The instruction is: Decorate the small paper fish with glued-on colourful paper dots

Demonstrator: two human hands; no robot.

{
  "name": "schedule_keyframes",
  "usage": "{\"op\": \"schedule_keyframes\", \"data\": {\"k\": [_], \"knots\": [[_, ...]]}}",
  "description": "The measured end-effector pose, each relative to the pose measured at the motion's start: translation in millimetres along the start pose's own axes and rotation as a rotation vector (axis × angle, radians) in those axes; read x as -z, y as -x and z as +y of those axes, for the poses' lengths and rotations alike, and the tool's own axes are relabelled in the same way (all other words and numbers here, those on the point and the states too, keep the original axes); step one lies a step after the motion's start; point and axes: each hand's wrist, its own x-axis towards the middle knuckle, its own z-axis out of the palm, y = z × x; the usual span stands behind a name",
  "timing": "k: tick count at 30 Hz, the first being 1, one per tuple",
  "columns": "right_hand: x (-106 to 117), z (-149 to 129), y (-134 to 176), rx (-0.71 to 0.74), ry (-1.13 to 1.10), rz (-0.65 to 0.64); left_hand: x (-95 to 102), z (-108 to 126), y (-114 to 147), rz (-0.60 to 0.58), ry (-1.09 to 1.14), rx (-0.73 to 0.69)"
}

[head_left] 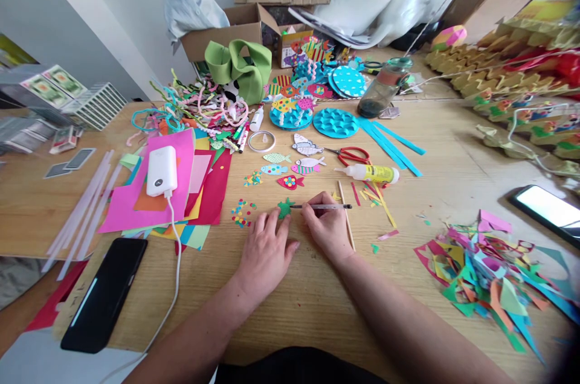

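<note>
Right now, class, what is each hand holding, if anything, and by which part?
The right hand holds a slim grey pencil near the end pointing at the green piece. The left hand seems to grip nothing, its fingers touching that piece.

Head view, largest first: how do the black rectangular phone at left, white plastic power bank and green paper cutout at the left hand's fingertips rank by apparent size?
Black rectangular phone
White plastic power bank
Green paper cutout

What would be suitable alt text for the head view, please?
A person's right hand holds a slim pencil-like tool to a small green cutout, the left hand at its edge; around them, a wooden table holds paper fish, a glue bottle and coloured scraps.
</note>
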Motion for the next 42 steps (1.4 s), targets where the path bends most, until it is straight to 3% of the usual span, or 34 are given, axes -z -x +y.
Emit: {"op": "schedule_keyframes", "data": {"k": [42], "knots": [[-4.0,17.2,-0.4,-0.020,-0.055,-0.102,-0.8,0.5,0.1,-0.024,-0.005,0.003]]}}
